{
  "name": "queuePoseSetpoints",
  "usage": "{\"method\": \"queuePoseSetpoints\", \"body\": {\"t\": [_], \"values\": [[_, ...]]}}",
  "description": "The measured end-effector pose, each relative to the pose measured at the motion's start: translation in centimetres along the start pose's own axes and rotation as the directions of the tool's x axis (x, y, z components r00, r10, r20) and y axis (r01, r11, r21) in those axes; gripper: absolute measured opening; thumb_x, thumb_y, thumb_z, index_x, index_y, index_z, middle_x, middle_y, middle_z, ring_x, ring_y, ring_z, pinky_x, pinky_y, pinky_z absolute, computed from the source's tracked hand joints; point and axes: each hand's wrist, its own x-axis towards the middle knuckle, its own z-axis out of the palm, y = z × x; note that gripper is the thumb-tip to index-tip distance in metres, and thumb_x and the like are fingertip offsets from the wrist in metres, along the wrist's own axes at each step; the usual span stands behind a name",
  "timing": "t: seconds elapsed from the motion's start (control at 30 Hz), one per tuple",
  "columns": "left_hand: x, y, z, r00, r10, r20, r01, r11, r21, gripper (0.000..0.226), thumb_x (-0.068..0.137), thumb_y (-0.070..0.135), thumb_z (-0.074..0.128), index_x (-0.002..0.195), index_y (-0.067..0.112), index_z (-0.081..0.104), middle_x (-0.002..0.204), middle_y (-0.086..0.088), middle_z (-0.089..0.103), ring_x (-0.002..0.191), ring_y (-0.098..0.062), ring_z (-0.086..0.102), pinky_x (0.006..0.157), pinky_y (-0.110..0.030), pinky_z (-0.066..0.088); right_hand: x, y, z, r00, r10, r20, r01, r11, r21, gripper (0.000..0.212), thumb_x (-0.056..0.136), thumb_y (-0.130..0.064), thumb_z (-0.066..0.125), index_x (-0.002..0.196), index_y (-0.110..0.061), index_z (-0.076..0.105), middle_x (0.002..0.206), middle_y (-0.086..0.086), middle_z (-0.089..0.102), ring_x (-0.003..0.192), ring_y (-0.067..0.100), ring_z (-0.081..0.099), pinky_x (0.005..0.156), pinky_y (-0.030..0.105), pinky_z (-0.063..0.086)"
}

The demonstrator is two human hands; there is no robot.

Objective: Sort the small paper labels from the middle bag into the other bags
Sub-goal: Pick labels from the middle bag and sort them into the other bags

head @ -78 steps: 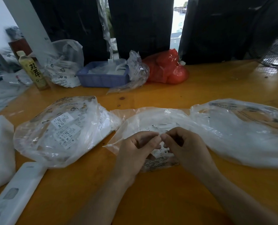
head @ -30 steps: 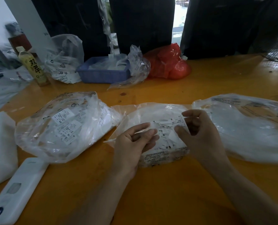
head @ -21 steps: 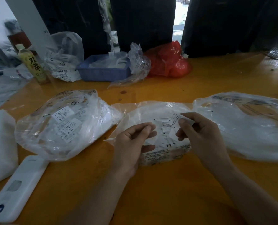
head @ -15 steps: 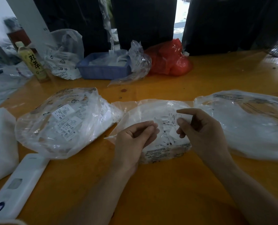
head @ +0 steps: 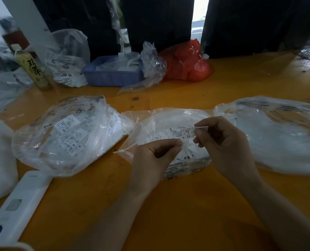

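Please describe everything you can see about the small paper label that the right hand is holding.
The paper label is a small white strip with rows of fine dark print and a letter S near its lower edge. It looks thin and light. The right hand pinches its right end between thumb and fingertips, holding it roughly level just above the middle bag. The left hand does not appear to touch it.
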Motion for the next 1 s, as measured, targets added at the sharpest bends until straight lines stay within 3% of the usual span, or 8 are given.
{"method": "queuePoseSetpoints", "body": {"t": [0.33,0.57,0.77,0.87,1.0], "values": [[0.11,-0.42,-0.03,1.000,-0.002,0.019,0.001,0.998,0.070,0.018,0.093,0.021,0.082,0.108,0.030,0.083,0.106,0.016,0.081,0.104,-0.003,0.076,0.091,-0.018,0.059,-0.08,-0.04,0.01,0.998,-0.065,-0.022,0.064,0.997,-0.035,0.016,0.097,-0.016,0.066,0.103,-0.031,0.063,0.088,-0.019,0.071,0.079,0.002,0.071,0.067,0.009,0.052],[0.03,-0.32,-0.01,0.999,-0.016,0.036,0.014,0.999,0.041,0.018,0.094,0.022,0.082,0.110,0.028,0.083,0.108,0.014,0.081,0.107,-0.004,0.076,0.092,-0.015,0.057,-0.16,0.29,0.28,0.997,-0.072,-0.005,0.071,0.985,-0.160,0.031,0.096,-0.015,0.067,0.098,-0.044,0.058,0.086,-0.018,0.070,0.083,0.003,0.070,0.073,0.020,0.057],[0.12,-0.06,-0.05,0.997,-0.074,0.027,0.075,0.997,-0.034,0.019,0.089,0.031,0.083,0.108,0.032,0.083,0.104,0.010,0.082,0.102,-0.009,0.078,0.091,-0.021,0.060,0.15,0.65,-0.01,0.987,-0.139,0.085,0.160,0.929,-0.333,0.019,0.096,-0.010,0.068,0.109,-0.021,0.074,0.093,-0.017,0.067,0.089,0.005,0.063,0.075,0.014,0.052],[0.01,0.23,0.04,0.992,-0.122,0.043,0.126,0.985,-0.121,0.024,0.088,0.036,0.076,0.109,0.026,0.081,0.101,0.003,0.083,0.095,-0.017,0.081,0.080,-0.025,0.064,0.23,0.50,-0.10,0.977,-0.150,0.150,0.194,0.915,-0.353,0.025,0.097,-0.012,0.065,0.119,-0.021,0.073,0.094,-0.013,0.068,0.087,0.006,0.061,0.073,0.015,0.050],[0.03,0.50,-0.09,0.987,-0.147,0.060,0.154,0.979,-0.137,0.027,0.089,0.038,0.072,0.113,0.026,0.078,0.103,0.004,0.083,0.096,-0.016,0.080,0.071,-0.024,0.064,0.34,0.50,-0.49,0.989,-0.112,0.092,0.137,0.933,-0.333,0.026,0.094,-0.017,0.070,0.120,-0.024,0.070,0.087,-0.028,0.060,0.091,-0.007,0.061,0.071,0.002,0.044]]}}
